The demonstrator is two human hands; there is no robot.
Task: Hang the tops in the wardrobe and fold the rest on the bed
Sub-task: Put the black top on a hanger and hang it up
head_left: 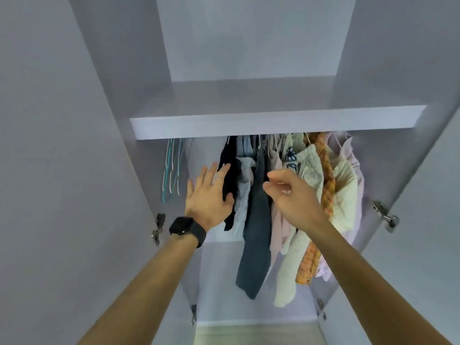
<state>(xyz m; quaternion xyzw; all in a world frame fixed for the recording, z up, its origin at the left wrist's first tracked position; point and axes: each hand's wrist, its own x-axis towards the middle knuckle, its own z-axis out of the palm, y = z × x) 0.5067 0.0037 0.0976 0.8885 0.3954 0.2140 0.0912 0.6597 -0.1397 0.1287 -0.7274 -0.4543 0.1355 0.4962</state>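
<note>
Wardrobe (273, 120) open — left hand (210, 192) touches black top (227, 155), right hand (291, 195) hovers.

The wardrobe (254, 46) I face has one thick shelf (273, 122). Beneath its front edge hang my tops (311, 175), packed together from the middle rightward, with a few bare hangers (171, 170) at the left.
</note>
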